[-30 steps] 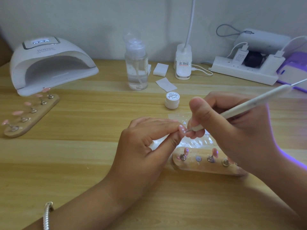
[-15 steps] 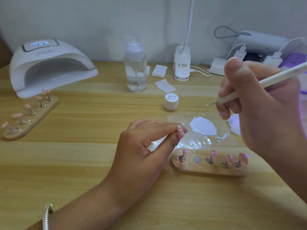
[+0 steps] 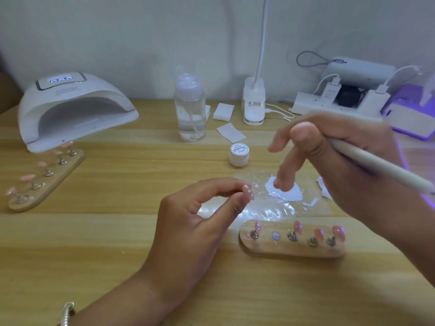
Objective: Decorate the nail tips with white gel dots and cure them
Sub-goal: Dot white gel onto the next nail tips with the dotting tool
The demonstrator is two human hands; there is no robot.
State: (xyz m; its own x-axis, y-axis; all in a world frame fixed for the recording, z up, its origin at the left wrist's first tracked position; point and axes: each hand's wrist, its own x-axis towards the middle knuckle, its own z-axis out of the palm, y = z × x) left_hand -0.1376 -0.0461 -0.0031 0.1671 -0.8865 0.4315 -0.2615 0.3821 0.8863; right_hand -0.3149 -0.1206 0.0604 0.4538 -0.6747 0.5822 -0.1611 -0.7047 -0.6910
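Note:
My left hand [image 3: 195, 222] pinches a pink nail tip [image 3: 248, 192] with white dots between thumb and forefinger, above the table's middle. My right hand [image 3: 339, 161] grips a white dotting pen [image 3: 376, 165], its shaft running to the right; its tip is hidden. One finger of that hand reaches down over a white gel patch [image 3: 284, 191] on a clear film. Below lies a wooden nail holder [image 3: 292, 241] with several pink tips and one bare stand. A small white gel jar [image 3: 239, 154] stands behind the film.
A white curing lamp [image 3: 75, 109] sits at the back left, a second wooden holder [image 3: 47, 180] with pink tips before it. A clear pump bottle [image 3: 189, 109], wipes [image 3: 230, 132], a desk lamp base [image 3: 253, 107], a power strip [image 3: 334, 104] and a purple device [image 3: 414, 118] line the back.
My right hand lifted the pen away from the nail tip, rose to the right, then turned so a finger points down over the gel patch. My left hand stayed put with the tip.

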